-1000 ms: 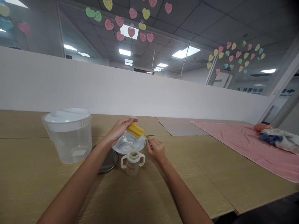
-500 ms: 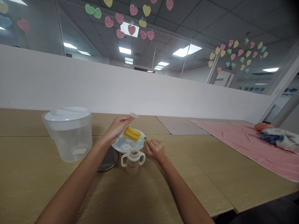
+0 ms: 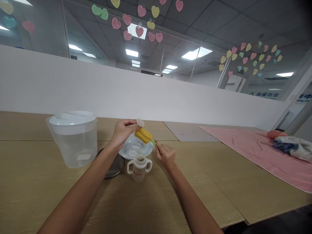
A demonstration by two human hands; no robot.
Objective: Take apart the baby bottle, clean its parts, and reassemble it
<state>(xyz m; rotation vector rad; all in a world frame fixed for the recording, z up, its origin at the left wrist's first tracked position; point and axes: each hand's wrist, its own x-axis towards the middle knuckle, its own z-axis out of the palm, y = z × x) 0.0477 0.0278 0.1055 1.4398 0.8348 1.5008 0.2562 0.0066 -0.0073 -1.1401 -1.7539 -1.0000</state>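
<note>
Between thumb and fingers, my left hand [image 3: 123, 131] pinches a small round translucent cap [image 3: 140, 122]. My right hand [image 3: 166, 154] is closed on the green handle of a bottle brush with a yellow sponge head [image 3: 143, 135]. The sponge head is just below the cap and close to my left fingertips; whether they touch I cannot tell. Under both hands lies a pale plate [image 3: 148, 152] with small clear and white parts on it. In front of the plate stands an uncapped baby bottle [image 3: 139, 172], upright, with two white handles and red print.
A lidded clear plastic pitcher [image 3: 78, 143] stands at the left. Partly behind my left forearm is a dark round tray or lid [image 3: 115, 167]. A pink cloth [image 3: 255, 146] covers the right of the table, with bundled fabric [image 3: 291, 144] on it. A white partition runs along the back.
The sponge head swung left and away from the cap, then came back right and up beside it. My left hand has tilted the cap. The bottle stays in place.
</note>
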